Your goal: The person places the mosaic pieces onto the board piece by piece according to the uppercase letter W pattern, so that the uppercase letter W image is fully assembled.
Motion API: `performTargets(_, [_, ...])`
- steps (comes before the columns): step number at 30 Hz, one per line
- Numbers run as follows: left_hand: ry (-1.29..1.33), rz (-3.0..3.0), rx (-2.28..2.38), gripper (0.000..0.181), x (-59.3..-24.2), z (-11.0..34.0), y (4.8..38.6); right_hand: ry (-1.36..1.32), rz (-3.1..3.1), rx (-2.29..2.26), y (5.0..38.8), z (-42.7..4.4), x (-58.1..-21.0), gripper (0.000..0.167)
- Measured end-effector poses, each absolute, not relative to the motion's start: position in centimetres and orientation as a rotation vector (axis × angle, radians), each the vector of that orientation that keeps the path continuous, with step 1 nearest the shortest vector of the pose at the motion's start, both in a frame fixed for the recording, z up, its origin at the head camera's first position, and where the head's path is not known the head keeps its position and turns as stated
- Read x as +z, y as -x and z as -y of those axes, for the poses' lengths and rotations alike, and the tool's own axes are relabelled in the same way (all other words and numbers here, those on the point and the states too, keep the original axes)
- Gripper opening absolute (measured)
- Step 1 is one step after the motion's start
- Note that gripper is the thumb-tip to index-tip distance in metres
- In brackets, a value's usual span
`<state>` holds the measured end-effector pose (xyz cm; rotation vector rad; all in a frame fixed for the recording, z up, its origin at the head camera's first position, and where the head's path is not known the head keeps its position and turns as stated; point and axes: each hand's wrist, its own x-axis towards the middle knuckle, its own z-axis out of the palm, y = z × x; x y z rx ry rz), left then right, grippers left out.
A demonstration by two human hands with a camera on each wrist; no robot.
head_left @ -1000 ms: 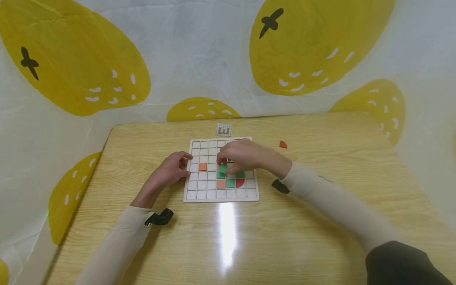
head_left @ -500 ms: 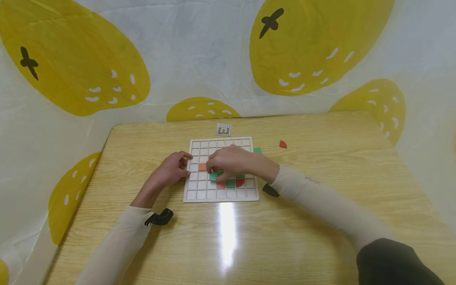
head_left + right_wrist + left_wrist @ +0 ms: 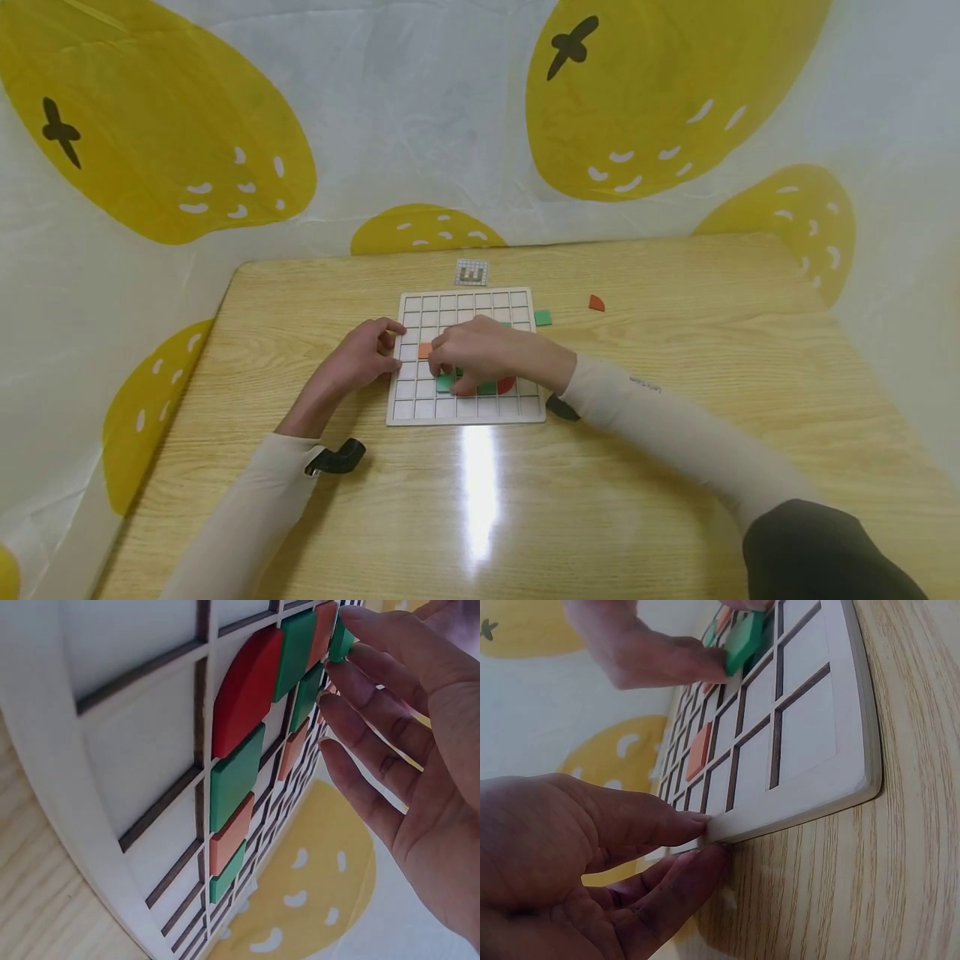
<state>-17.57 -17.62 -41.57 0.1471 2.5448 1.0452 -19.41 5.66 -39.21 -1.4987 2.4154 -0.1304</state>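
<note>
On the table lies a pale grid board [image 3: 406, 414] with coloured tiles in some of its squares. My right hand [image 3: 480, 350] pinches a green square tile [image 3: 446, 383] between thumb and fingers. The left wrist view shows that green tile [image 3: 744, 643] tilted over a square. My left hand [image 3: 358, 358] touches the board's left edge with its fingertips. Left of my right hand an orange tile [image 3: 424, 351] sits on the grid. In the right wrist view a red quarter-circle tile [image 3: 246, 694] adjoins green tiles [image 3: 237, 778]. My right hand hides part of the grid in the head view.
Behind the board lies a small card [image 3: 472, 272] with a printed grid pattern. A loose green tile [image 3: 543, 317] lies by the board's right edge, and a loose red quarter-circle tile [image 3: 596, 303] is farther right. A fruit-print cloth [image 3: 420, 100] hangs behind the table [image 3: 315, 533].
My right hand has moved left and nearer to me, carrying the green tile. The loose green tile right of the board has come into sight. My left hand stays put.
</note>
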Motion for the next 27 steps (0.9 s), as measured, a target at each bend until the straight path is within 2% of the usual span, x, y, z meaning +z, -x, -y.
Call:
performTargets(15, [-0.166, -2.565, 1.034, 0.051, -41.6, 17.5, 17.5, 1.527, -2.415, -0.126, 19.3, -6.2, -39.4, 0.029])
performTargets(27, [-0.16, -2.563, 1.049, 0.051, -41.7, 17.5, 17.4, 1.446, -2.529, -0.244, 20.7, -10.8, -39.4, 0.024])
